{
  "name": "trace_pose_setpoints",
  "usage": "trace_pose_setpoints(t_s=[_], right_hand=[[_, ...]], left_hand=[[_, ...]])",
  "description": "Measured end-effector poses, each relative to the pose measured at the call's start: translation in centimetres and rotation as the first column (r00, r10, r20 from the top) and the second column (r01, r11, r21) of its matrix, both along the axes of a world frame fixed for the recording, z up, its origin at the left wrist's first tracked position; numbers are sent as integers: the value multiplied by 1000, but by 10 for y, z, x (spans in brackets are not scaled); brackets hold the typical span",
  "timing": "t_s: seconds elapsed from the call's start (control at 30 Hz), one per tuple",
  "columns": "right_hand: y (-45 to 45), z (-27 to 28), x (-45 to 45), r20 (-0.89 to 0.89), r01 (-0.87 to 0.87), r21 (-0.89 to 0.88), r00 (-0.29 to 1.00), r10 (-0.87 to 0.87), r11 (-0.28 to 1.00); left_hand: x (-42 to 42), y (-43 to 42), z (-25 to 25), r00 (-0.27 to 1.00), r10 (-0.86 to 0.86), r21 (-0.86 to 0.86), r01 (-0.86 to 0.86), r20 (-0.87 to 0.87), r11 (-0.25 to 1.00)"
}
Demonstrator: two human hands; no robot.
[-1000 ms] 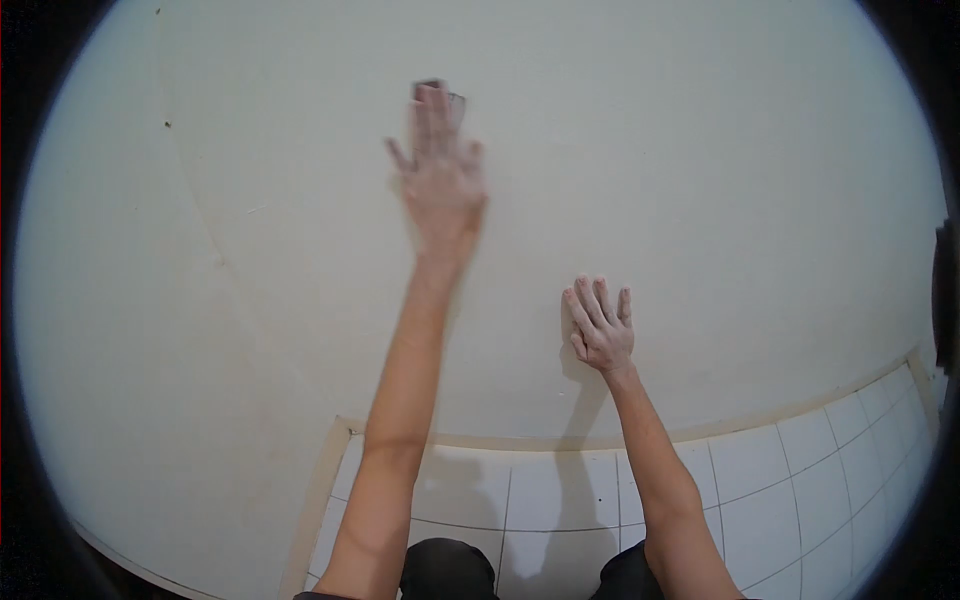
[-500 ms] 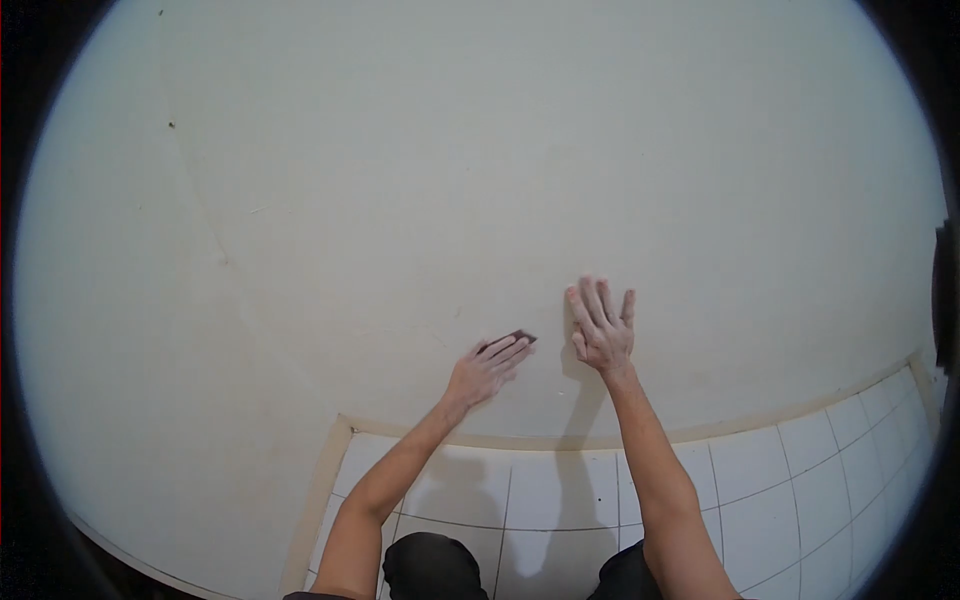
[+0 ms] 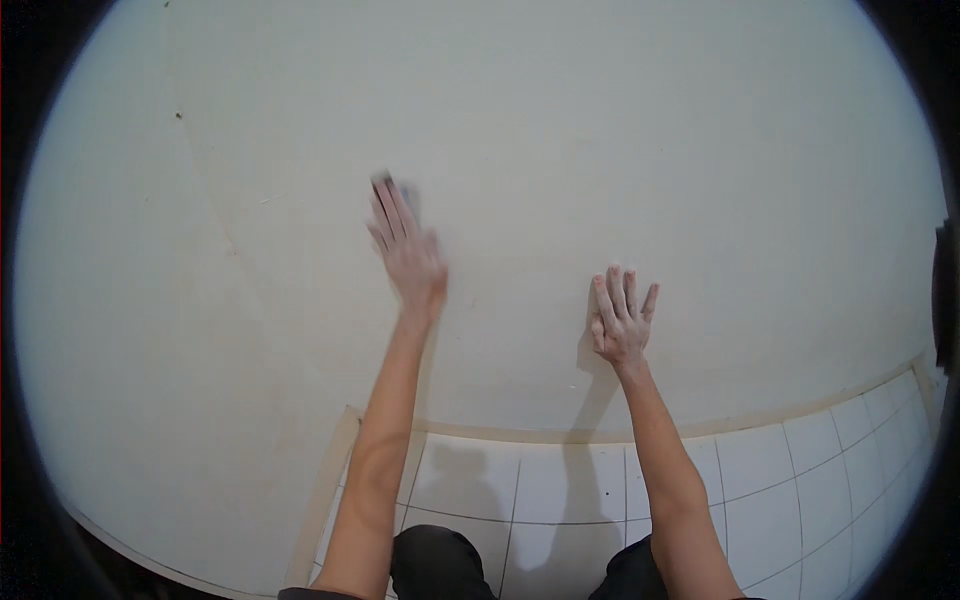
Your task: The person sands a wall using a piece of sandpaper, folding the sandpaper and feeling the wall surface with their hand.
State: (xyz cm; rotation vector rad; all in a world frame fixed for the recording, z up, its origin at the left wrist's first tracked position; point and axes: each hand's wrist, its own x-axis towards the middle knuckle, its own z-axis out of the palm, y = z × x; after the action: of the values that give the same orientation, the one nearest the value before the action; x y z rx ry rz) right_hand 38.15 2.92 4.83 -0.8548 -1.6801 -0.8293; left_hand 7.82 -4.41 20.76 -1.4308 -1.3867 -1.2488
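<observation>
My left hand (image 3: 410, 250) is stretched up against the off-white wall (image 3: 520, 200), a little blurred by motion. Under its fingers it presses a small dark piece of sandpaper (image 3: 382, 178), of which just the edge shows past the fingertips. Lower and to the right, my right hand (image 3: 622, 325) rests on the same wall with its fingers spread and nothing in them. Pale dust coats the fingers of my right hand.
White floor tiles (image 3: 565, 495) meet the wall along a cream baseboard (image 3: 520, 434). At the left, a wall corner with a cream trim (image 3: 325, 490) juts out. My dark-clad knees (image 3: 437, 560) are at the bottom. A dark object (image 3: 943, 300) stands at the right edge.
My left hand has swept up and to the left along the wall with the sandpaper. My right hand stays on the wall, shifted slightly to the right in view.
</observation>
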Motion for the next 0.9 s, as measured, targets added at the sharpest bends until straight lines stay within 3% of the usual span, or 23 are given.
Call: trace_pose_setpoints(t_s=[0.07, 0.1, 0.17, 0.2, 0.3, 0.37, 0.43, 0.53, 0.63, 0.7, 0.77, 0.87, 0.9], right_hand=[[-1, 3, -1, 1, -5, -10, 1000, 5, 1000], [-1, 3, -2, -2, -5, -14, 1000, 5, 1000], [1, 2, -3, -2, -7, -16, 1000, 7, 1000], [1, 2, -3, -9, -9, -21, 1000, 9, 1000], [0, -1, 0, -18, -7, -23, 1000, 7, 1000], [3, -3, 1, -29, -1, -1, 1000, 1, 1000], [4, -2, 2, -32, -11, -2, 999, 11, 1000], [1, -4, 2, -31, -16, -13, 999, 15, 1000], [1, -1, 1, -19, -11, -25, 1000, 11, 1000], [-1, -1, 0, -12, -12, -36, 1000, 11, 999], [0, 0, -1, -10, -5, -34, 1000, 5, 999], [-3, 1, 0, -4, -16, -49, 1000, 16, 999], [-1, 2, 1, 0, -2, -41, 1000, 2, 999]], left_hand=[[-17, -5, -107, 995, -54, -241, 31, -88, 970], [-26, -8, -166, 965, -8, -403, -101, -261, 910], [-12, -22, -218, 885, -316, -617, 42, -343, 786], [-6, -21, -225, 777, -473, -700, 58, -416, 712], [34, 3, -163, 667, -320, -468, -50, -673, 882], [61, 19, -109, 757, -351, -527, 10, -551, 850], [83, 12, -33, 903, -196, -413, 23, -382, 911], [56, 10, 50, 985, 42, -44, -50, -165, 998], [11, 0, 55, 993, 114, 70, -115, 10, 991], [-12, -3, 2, 998, 61, 33, -62, 31, 998], [-20, -16, -85, 997, -51, -84, 55, 54, 995], [-41, -25, -237, 967, -142, -467, 28, -211, 884], [-31, -26, -251, 924, -184, -547, -31, -334, 836]])
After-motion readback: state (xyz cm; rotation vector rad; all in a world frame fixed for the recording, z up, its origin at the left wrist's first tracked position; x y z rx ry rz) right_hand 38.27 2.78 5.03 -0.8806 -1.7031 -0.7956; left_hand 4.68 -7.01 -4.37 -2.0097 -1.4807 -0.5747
